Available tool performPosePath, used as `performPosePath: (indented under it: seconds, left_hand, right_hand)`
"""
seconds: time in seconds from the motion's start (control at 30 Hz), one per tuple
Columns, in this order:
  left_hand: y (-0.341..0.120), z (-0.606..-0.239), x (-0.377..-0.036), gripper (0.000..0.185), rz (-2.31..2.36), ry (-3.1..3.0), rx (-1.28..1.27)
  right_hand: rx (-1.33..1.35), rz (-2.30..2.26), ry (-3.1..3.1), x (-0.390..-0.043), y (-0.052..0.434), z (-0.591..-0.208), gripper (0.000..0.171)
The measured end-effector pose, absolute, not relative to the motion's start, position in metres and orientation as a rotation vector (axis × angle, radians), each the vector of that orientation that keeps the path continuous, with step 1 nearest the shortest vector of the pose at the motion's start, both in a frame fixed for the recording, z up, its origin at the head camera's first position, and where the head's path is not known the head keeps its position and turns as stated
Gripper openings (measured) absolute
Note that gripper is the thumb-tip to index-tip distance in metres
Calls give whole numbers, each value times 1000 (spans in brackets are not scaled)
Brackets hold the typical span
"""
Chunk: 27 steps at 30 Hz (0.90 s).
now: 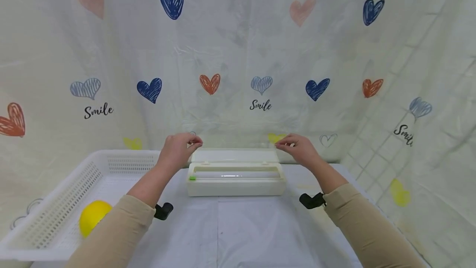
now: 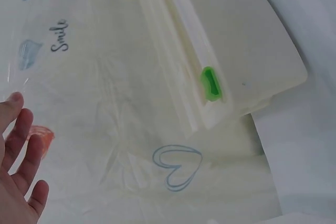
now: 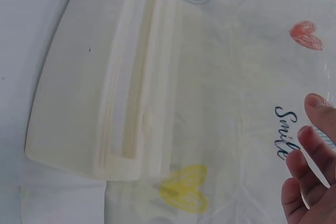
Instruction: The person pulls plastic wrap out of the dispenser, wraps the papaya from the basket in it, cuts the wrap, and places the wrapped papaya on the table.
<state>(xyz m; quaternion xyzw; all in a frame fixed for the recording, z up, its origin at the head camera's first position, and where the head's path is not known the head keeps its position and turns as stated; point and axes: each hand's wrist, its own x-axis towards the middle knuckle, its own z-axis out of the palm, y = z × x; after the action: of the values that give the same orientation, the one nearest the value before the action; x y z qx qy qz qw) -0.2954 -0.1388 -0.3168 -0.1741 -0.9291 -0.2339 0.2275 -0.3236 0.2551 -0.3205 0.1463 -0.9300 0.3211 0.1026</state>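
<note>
A cream cling-film dispenser is set crosswise on the worktop, its long axis running left to right, lid raised. A sheet of clear film is drawn up from it, beyond its far edge. The left hand is seen at the sheet's left corner and the right hand at its right corner, each with fingertips pinched on the film edge as far as the head view shows; both are equally near, just behind the box. A green slider sits at the dispenser's left end. A white perforated basket holding a yellow ball stands to the left, well apart. Nothing is seen between hands and box.
</note>
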Motion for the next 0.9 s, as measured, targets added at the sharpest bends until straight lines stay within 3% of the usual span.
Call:
performPosePath:
  seconds: [0.9]
  left_hand:
    - [-136, -286, -287, 19, -672, -2478, -452]
  right_hand:
    - [476, 983, -2719, -310, 259, -282, 29]
